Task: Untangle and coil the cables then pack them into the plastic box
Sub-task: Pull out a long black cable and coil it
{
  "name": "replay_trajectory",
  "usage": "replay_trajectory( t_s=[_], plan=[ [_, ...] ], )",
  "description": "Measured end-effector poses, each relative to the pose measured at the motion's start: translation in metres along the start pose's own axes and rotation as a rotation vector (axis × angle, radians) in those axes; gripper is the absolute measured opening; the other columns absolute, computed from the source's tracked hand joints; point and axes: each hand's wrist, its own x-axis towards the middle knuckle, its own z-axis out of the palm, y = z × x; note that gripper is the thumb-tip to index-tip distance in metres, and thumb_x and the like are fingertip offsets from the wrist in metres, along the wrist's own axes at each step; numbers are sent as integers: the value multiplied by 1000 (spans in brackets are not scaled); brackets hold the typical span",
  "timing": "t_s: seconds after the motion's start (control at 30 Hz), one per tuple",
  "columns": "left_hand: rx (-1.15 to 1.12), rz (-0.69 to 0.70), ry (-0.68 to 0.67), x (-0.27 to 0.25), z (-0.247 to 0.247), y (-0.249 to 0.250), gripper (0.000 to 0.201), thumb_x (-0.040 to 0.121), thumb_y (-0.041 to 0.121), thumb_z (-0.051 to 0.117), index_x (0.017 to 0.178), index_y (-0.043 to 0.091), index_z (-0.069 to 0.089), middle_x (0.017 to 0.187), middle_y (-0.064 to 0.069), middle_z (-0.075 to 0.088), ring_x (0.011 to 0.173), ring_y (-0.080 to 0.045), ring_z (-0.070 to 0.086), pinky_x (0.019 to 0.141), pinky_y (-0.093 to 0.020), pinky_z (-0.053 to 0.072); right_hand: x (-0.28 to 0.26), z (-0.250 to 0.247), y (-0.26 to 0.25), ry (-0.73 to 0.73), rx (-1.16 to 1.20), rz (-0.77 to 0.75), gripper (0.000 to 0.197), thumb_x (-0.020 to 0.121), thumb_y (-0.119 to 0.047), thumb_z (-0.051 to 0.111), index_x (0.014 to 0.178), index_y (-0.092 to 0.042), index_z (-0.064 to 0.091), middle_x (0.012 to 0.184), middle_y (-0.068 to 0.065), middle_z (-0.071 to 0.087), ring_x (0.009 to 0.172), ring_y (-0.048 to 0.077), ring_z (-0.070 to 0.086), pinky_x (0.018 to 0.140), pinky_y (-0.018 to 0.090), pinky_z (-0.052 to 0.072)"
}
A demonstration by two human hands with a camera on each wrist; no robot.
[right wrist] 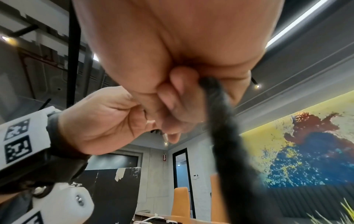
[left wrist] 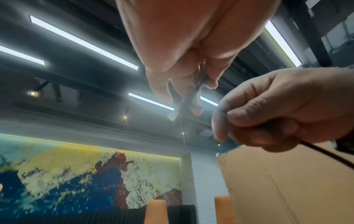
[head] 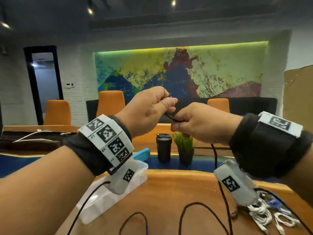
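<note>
Both hands are raised above the table and hold one black cable [head: 169, 117]. My left hand [head: 153, 107] pinches the cable's plug end, whose silver connector tip [left wrist: 174, 117] pokes out past the fingers. My right hand [head: 194, 123] grips the cable a little lower, fingers curled round it [right wrist: 210, 84]. From the right hand the cable hangs down [head: 216, 155] and lies in loops [head: 199, 205] on the wooden table. The clear plastic box [head: 105, 199] sits on the table below my left wrist. A tangle of white cables [head: 264, 212] lies at the near right.
A black tumbler [head: 164, 147] and a small potted plant [head: 184, 150] stand behind the hands on the table [head: 169, 187]. A turquoise object [head: 141, 153] lies behind the box. Orange chairs [head: 111, 103] and a cardboard sheet [head: 298, 92] stand further back.
</note>
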Motion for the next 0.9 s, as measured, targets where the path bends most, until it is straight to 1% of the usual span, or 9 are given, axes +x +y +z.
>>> replay_trajectory(
  t_s=[0.1,0.17,0.33,0.43,0.57,0.67,0.73,0.8,0.9],
  plan=[
    [-192,-81,82,3,6,-3,19,103,20,48,90,10,58,115,-14,70,101,-20,72,94,-53,55,2,16,1,-24,87,12,25,100,-27,52,101,-9,70,71,-2,63,53,-1,56,47,11,42],
    [-261,-103,116,8,6,-3,19,105,19,46,90,13,56,117,-11,69,103,-18,71,95,-45,55,5,25,1,-9,137,23,26,102,-23,48,110,-6,66,77,1,62,63,5,59,54,19,49],
    [178,40,20,17,-7,-13,21,104,24,48,90,8,53,109,-11,69,126,-17,58,94,-45,51,18,25,1,66,199,38,21,99,-21,54,102,-10,71,79,2,67,65,10,58,54,17,47],
    [318,49,-34,20,-19,-14,20,98,37,46,85,24,53,102,-11,69,112,-31,63,85,-54,53,26,12,3,231,180,-20,18,95,-22,62,95,-10,76,83,6,72,76,19,66,71,32,55],
    [438,75,-101,21,-31,-11,17,97,40,45,90,29,56,104,-6,70,102,-29,65,81,-54,54,26,8,5,208,278,-63,15,94,-20,63,95,-10,75,68,-3,65,47,-1,53,44,12,40],
    [546,130,-140,23,-35,-9,17,100,35,49,94,24,60,101,-7,69,99,-28,64,85,-51,53,24,14,6,119,325,-24,12,95,-18,62,96,-12,72,71,1,65,47,4,52,44,16,42],
    [635,174,-146,26,-36,-7,17,101,31,52,97,18,64,96,-4,69,93,-26,63,83,-47,52,22,17,5,16,200,7,13,96,-20,60,97,-13,71,79,3,68,58,13,60,48,23,50],
    [756,230,-159,28,-37,-4,19,100,31,52,102,19,66,93,1,68,88,-23,62,81,-44,52,22,20,6,-40,-47,9,17,95,-27,61,98,-16,73,85,1,70,75,17,65,65,29,55],
    [915,287,-181,31,-36,-1,18,99,34,54,98,22,67,93,6,68,90,-22,62,83,-44,51,31,20,11,46,-182,24,17,93,-31,64,91,-18,73,78,-5,65,78,14,60,72,31,51]
  ],
)
